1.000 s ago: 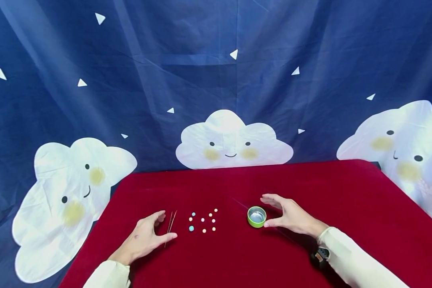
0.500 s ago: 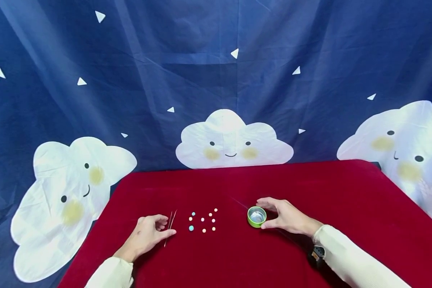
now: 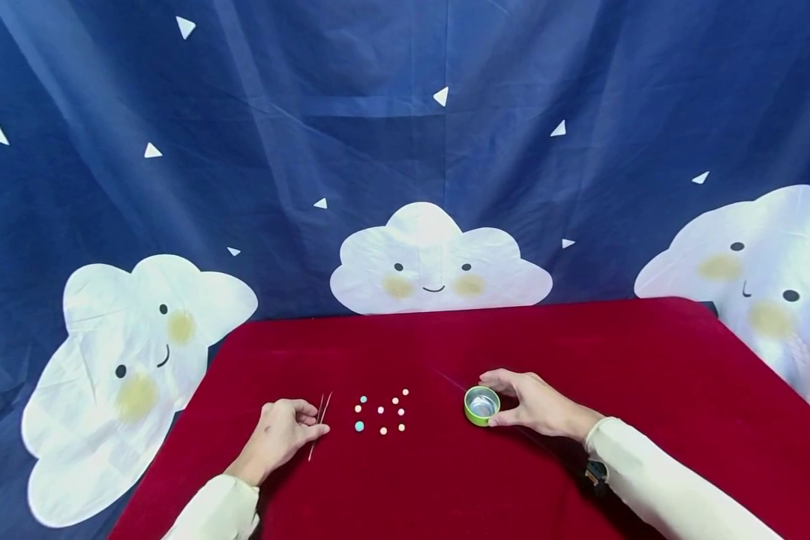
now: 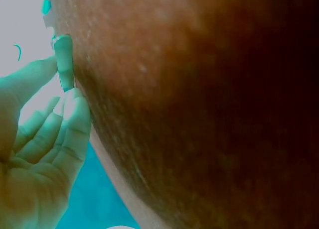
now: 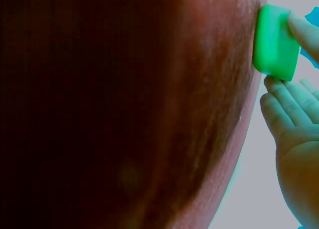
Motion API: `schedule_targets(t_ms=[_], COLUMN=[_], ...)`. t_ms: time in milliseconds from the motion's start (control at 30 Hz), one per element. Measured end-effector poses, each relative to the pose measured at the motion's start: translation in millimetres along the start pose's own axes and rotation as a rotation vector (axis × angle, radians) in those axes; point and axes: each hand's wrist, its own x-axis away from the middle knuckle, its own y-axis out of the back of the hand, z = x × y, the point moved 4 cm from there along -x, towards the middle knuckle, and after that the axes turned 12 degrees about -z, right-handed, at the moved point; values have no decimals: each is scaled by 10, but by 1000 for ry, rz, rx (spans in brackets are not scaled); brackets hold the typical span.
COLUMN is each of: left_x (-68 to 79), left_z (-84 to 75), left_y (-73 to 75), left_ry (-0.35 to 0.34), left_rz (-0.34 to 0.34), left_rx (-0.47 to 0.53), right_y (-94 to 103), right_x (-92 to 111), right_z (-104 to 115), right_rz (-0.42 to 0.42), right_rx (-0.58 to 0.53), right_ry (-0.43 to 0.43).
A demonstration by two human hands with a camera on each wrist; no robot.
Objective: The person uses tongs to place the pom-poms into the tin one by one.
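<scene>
My left hand [image 3: 280,433] pinches a thin pair of metal tweezers [image 4: 64,62] between thumb and fingertips. In the head view the tweezers lie slanted on the red cloth, tips spread and pointing away from me. My right hand [image 3: 543,405] holds a small round green tin [image 3: 475,421] from its right side, thumb at the near side and fingers at the far side. The tin is open at the top, with a bare silvery inside. Between the hands lie several small balls, some blue [image 3: 359,427], others pale pink or cream [image 3: 383,431].
A red cloth [image 3: 432,487] covers the table. Behind its far edge hangs a dark blue curtain [image 3: 378,150] with white smiling clouds [image 3: 439,289] and small white triangles. A dark band [image 3: 595,474] sits at the right wrist.
The left thumb and fingers have closed in on the tweezers. My right hand has moved slightly left and taken hold of the tin. Tin and balls stay in place.
</scene>
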Motion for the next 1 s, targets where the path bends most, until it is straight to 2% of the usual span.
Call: schedule_targets(t_ms=[333, 533, 767, 1000], left_x=[-4, -8, 9, 19], left_z=[-4, 10, 50, 90], left_y=[13, 56, 137, 174], left_ry=[31, 25, 13, 5], left_rz=[-29, -47, -102, -106], left_rx=[-43, -64, -107, -104], right_y=[18, 16, 0, 7], right_x=[-40, -33, -37, -26], right_z=[19, 10, -13, -13], right_rz=[7, 1, 12, 13], right_rx=[8, 16, 4, 23], right_ry=[7, 10, -4, -15])
